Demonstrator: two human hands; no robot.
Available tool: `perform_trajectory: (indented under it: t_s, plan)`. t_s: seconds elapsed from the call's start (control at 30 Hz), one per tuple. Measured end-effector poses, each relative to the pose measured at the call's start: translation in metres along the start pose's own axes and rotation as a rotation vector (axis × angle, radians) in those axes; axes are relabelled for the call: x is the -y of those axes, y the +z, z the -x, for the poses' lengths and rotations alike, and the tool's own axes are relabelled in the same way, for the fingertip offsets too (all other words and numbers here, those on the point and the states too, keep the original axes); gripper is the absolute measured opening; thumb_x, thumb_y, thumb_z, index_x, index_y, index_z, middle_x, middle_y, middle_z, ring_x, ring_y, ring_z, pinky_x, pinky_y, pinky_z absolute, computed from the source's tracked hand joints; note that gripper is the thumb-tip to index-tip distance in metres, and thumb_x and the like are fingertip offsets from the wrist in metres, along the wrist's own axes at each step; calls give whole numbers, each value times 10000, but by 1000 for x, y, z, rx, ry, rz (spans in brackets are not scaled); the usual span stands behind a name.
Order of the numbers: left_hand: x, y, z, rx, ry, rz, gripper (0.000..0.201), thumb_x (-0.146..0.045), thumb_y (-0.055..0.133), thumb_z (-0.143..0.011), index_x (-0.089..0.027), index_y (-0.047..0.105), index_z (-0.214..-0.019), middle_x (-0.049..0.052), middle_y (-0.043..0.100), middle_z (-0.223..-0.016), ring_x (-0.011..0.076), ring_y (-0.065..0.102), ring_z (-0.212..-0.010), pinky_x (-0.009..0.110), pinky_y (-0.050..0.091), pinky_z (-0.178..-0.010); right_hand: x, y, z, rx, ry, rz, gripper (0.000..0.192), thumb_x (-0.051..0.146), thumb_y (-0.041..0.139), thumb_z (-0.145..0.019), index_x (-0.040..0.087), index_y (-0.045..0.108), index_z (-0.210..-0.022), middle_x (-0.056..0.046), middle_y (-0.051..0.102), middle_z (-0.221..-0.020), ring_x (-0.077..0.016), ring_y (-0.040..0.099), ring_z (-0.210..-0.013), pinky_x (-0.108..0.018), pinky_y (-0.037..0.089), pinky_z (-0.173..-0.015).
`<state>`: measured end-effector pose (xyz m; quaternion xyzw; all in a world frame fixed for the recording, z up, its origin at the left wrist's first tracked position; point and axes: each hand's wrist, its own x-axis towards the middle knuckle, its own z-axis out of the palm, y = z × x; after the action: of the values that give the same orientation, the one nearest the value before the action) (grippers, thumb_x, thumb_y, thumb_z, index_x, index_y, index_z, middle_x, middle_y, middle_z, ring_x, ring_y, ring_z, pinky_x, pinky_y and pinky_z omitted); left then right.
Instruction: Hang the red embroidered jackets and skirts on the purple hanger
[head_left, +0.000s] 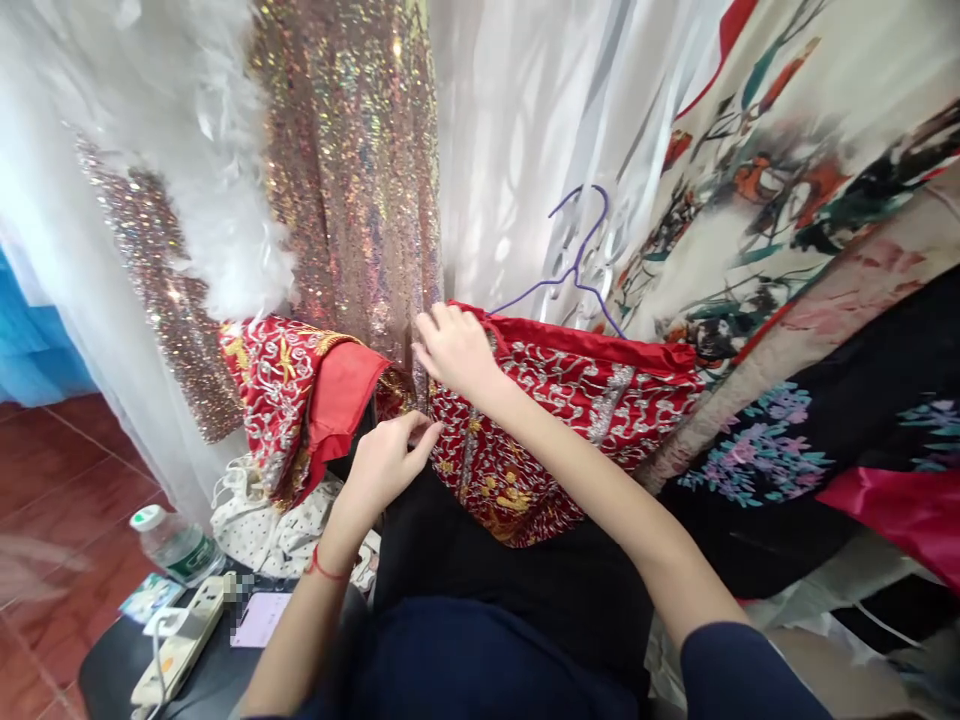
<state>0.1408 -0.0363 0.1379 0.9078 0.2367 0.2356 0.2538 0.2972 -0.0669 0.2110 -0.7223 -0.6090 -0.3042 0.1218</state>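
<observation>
Both hands (420,400) pinch stiff, embroidered red jacket (555,420).

Embroidered jacket (555,420) on wire hanger (577,260), hung in front of sheer curtain (510,140). Right hand (454,350) on the jacket's upper front edge; left hand (386,460) just below and to the left, at the same edge. Sequinned dress (352,170) behind the jacket's left half, feather trim (202,160) further left. Printed robe (787,170) right of the hanger, floral garment (810,460) below it. Dotted cloth (270,530) below the jacket's left sleeve. Stool (120,665) at lower left, bearing water bottle (176,545), power strip (184,640) in front of the bottle, card (262,620) right of the strip.
</observation>
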Motion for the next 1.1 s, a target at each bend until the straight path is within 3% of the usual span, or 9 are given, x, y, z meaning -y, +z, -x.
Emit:
perform_trajectory:
  t_s: [0.13, 0.2, 0.37, 0.5, 0.6, 0.7, 0.83, 0.93, 1.1]
  plan:
    - [21, -19, 24, -191, -300, 173, 444, -585, 468, -931, -227, 706, -823, 70, 771, -853, 246, 713, -835, 310, 467, -730, 68, 3, -52, 75, -414, -128, 314, 296, 569, -975, 174, 593, -1263, -165, 574, -1306, -290, 530, -1182, -418, 456, -962]
    - [37, -12, 31, -276, -439, 484, 499, -623, 456, -917, -200, 719, -907, 94, 774, -872, 236, 717, -827, 296, 478, -704, 102, 13, -69, 86, -587, -117, 343, 250, 610, -947, 206, 606, -1287, -147, 564, -1360, -304, 497, -1266, -451, 430, -1021]
    - [58, 23, 30, -225, -605, 1380, 531, -617, 473, -904, -132, 692, -897, 134, 748, -917, 220, 719, -809, 279, 509, -635, 155, 49, -81, 196, -800, -8, 251, 163, 530, -970, 197, 705, -1148, -114, 645, -1330, -291, 469, -1348, -511, 304, -1151]
    - [61, 38, 20, -688, -599, 1752, 215, -370, 629, -865, -165, 634, -797, 58, 717, -840, 148, 701, -820, 245, 538, -743, 159, 59, -88, 242, -762, -10, 358, 122, 351, -1019, 145, 692, -1124, -115, 745, -1101, -241, 644, -1097, -460, 367, -1088]
    - [61, 35, 19, -1033, -459, 1655, 144, -174, 737, -717, -177, 599, -758, -4, 677, -785, 112, 666, -818, 235, 523, -849, 152, 48, -98, 224, -631, -87, 338, 160, 357, -1017, 94, 623, -1215, -155, 740, -1083, -251, 670, -1022, -420, 430, -980]
    - [54, 25, 28, -1150, -378, 1431, 208, -237, 756, -675, -183, 559, -713, -40, 601, -701, 95, 601, -726, 223, 498, -793, 143, 31, -106, 181, -441, -204, 320, 193, 396, -1000, 81, 578, -1238, -162, 729, -1062, -259, 665, -983, -391, 456, -908]
    - [36, 11, 41, -1081, -347, 1136, 173, -305, 696, -707, -184, 579, -747, -25, 627, -736, 110, 593, -733, 232, 493, -749, 119, 12, -108, 3, -148, -259, 362, 256, 442, -993, 71, 508, -1298, -175, 675, -1117, -270, 620, -1031, -395, 469, -907]
    - [25, 5, 40, -975, -295, 1029, 152, -295, 686, -683, -183, 597, -731, -10, 645, -729, 126, 589, -714, 242, 500, -706, 95, 0, -105, -161, -74, -242, 331, 281, 491, -977, 95, 546, -1246, -184, 619, -1201, -301, 545, -1161, -431, 446, -979]
    - [14, -7, 17, -909, -174, 947, 170, -305, 586, -724, -201, 492, -627, -33, 515, -613, 101, 471, -602, 227, 450, -608, 49, -9, -93, 157, -180, -571, 351, 416, 389, -1027, 158, 613, -1109, -99, 693, -1060, -219, 603, -991, -355, 476, -914]
